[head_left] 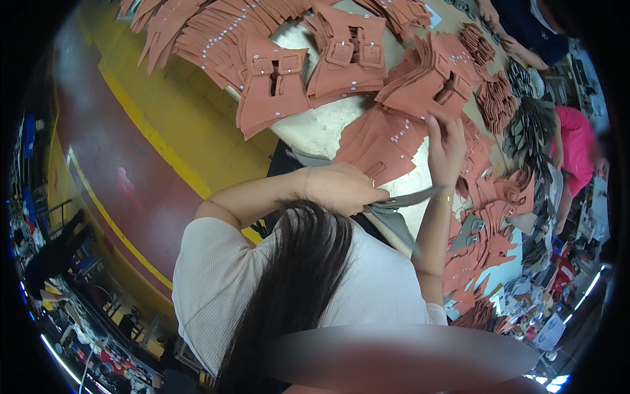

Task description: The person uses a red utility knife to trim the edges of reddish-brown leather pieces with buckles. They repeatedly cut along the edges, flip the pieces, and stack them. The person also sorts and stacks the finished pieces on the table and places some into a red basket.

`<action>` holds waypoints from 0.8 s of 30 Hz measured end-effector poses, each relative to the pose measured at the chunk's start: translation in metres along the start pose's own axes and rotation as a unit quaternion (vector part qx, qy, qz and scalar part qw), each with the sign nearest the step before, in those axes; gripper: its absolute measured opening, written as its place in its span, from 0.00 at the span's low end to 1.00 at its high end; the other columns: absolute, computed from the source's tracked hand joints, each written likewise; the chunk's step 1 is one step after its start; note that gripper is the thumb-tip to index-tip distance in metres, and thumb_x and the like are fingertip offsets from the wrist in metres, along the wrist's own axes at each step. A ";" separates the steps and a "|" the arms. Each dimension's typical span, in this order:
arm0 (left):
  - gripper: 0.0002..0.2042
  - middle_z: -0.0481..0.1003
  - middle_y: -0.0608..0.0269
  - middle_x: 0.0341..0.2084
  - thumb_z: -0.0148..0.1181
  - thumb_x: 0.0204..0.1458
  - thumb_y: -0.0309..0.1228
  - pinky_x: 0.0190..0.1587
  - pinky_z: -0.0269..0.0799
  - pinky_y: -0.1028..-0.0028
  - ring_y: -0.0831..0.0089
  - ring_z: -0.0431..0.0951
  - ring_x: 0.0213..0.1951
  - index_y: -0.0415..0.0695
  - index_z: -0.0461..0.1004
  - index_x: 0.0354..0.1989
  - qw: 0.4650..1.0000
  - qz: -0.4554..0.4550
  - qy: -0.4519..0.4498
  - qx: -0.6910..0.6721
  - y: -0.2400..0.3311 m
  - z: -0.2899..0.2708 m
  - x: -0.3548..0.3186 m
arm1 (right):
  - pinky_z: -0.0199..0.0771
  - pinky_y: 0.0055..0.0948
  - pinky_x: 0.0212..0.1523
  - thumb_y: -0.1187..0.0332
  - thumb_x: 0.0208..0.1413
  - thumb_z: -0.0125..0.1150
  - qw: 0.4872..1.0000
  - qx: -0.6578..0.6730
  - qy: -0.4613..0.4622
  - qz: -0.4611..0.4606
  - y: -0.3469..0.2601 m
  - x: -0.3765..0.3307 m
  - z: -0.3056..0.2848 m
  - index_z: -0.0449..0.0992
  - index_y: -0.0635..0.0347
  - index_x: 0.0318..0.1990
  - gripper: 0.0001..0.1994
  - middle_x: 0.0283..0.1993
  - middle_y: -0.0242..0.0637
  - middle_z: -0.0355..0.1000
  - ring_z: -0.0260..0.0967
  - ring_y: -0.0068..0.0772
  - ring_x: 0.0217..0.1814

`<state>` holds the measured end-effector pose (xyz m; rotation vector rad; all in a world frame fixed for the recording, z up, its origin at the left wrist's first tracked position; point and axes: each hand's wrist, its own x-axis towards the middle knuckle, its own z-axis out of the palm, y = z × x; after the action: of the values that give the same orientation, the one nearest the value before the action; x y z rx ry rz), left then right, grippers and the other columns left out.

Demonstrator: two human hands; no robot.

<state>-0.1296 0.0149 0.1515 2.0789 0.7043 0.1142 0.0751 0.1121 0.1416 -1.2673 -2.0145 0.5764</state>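
My left hand [344, 188] is closed around a few dark grey strap-like pieces [410, 199], whose ends stick out past the fingers toward my right forearm. Farther out, my right hand [447, 141] has its thumb and fingers curled at the near edge of a stack of reddish-brown buckled pieces [420, 92], seemingly pinching that edge. The fingertips are partly hidden. Between my hands, a fanned pile of flat reddish-brown pieces [380, 148] lies on the pale table [321, 131]. Two neater buckled stacks, a left one [272, 98] and a middle one [346, 62], stand beyond.
Long overlapping rows of reddish-brown pieces [213, 36] cover the far table edge. More pieces [482, 243] and dark grey bundles [528, 131] lie to the right. Across the table are a person in dark clothes [531, 33] and another in pink [576, 148]. A yellow-lined floor [151, 141] is left.
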 end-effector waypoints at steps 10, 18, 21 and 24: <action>0.14 0.76 0.44 0.27 0.55 0.47 0.29 0.37 0.71 0.54 0.47 0.77 0.33 0.37 0.67 0.42 0.999 -0.029 0.010 -0.045 -0.019 -0.008 -0.035 | 0.73 0.40 0.40 0.38 0.50 0.57 0.973 -0.213 0.004 -0.095 -0.026 0.110 0.117 0.68 0.73 0.51 0.39 0.43 0.51 0.68 0.70 0.50 0.44; 0.12 0.76 0.44 0.25 0.55 0.47 0.29 0.35 0.71 0.55 0.47 0.77 0.33 0.37 0.66 0.39 0.998 -0.030 -0.008 -0.053 -0.036 -0.012 -0.041 | 0.73 0.41 0.39 0.46 0.46 0.66 0.952 -0.303 -0.019 -0.048 -0.020 0.112 0.139 0.69 0.67 0.41 0.29 0.40 0.49 0.68 0.70 0.52 0.42; 0.12 0.75 0.45 0.24 0.54 0.46 0.28 0.35 0.71 0.54 0.47 0.77 0.32 0.37 0.67 0.39 0.998 -0.010 0.004 -0.057 -0.041 -0.014 -0.039 | 0.73 0.41 0.38 0.51 0.44 0.70 0.954 -0.287 0.019 -0.088 -0.020 0.112 0.139 0.69 0.66 0.39 0.27 0.38 0.48 0.68 0.70 0.51 0.40; 0.12 0.75 0.45 0.24 0.54 0.46 0.28 0.35 0.71 0.54 0.47 0.77 0.32 0.38 0.66 0.39 0.998 -0.014 -0.007 -0.061 -0.043 -0.015 -0.038 | 0.73 0.40 0.37 0.57 0.44 0.72 0.956 -0.261 0.017 -0.131 -0.026 0.113 0.138 0.68 0.64 0.38 0.24 0.39 0.48 0.68 0.71 0.50 0.38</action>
<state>-0.1849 0.0247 0.1335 1.9504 0.6998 0.1243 -0.0765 0.2016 0.1019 -1.2499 -2.3413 -0.1175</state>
